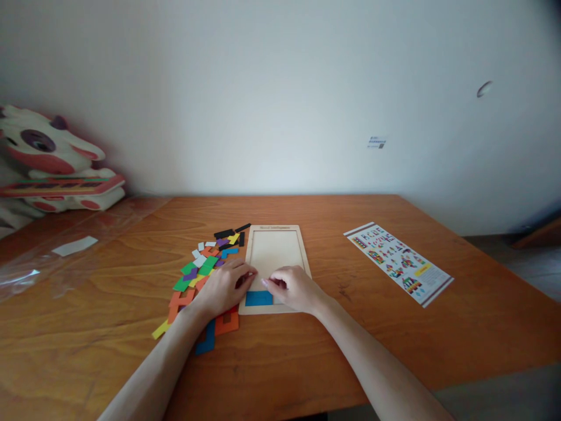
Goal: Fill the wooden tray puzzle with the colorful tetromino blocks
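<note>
A light wooden puzzle tray (pixel 305 257) lies in the middle of the table, with a blue flat piece (pixel 258 299) in the near left corner of its recess. My left hand (pixel 227 285) rests over the tray's left edge and the loose pieces beside it. Its fingers are curled together, and what they hold, if anything, is hidden. Over the near part of the tray is my right hand (pixel 295 287), thumb and forefinger pinched just above the blue piece's far edge. I cannot make out anything between those fingertips.
Coloured puzzle pieces (pixel 208 266) are heaped left of the tray. A printed pattern sheet (pixel 397 263) lies to the right. Clear plastic wrapping (pixel 109 225) and a white paper slip (pixel 75 245) are at the left, near a cow-shaped toy keyboard (pixel 65 187). A wall (pixel 280 117) stands behind.
</note>
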A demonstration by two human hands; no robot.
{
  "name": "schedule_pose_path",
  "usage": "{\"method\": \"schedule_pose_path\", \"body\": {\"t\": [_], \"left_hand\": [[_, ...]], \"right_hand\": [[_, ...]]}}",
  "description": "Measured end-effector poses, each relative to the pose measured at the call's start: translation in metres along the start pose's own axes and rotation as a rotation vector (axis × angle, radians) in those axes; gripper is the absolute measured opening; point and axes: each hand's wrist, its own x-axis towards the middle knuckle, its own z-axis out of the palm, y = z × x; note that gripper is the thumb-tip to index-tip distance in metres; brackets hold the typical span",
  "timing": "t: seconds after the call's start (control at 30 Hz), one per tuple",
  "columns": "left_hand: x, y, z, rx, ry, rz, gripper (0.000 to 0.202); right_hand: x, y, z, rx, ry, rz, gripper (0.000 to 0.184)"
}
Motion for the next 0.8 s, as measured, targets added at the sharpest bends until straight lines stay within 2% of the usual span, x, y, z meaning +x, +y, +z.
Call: {"method": "schedule_pose_path", "body": {"t": [0.1,0.2,0.3,0.4,0.53,0.8], "left_hand": [[0.000,0.000,-0.001,-0.036,0.032,-0.012,0.020],[0.001,-0.006,-0.004,0.018,0.165,-0.066,0.022],[-0.001,-0.019,-0.005,0.163,0.289,-0.170,0.027],[-0.003,-0.034,-0.004,0.277,0.270,-0.256,0.034],[-0.005,-0.041,-0.003,0.226,0.235,-0.337,0.034],[-0.005,-0.040,-0.004,0.297,0.245,-0.336,0.028]], "right_hand": [[-0.001,-0.002,-0.001,0.023,-0.015,0.015,0.046],[-0.001,-0.002,-0.002,0.024,0.027,0.031,0.045],[0.000,0.000,-0.002,0.003,0.070,0.043,0.045],[0.000,0.003,-0.002,-0.029,0.105,0.055,0.046],[0.000,0.006,0.000,-0.052,0.118,0.063,0.046],[-0.001,0.007,0.001,-0.071,0.135,0.065,0.048]]}}
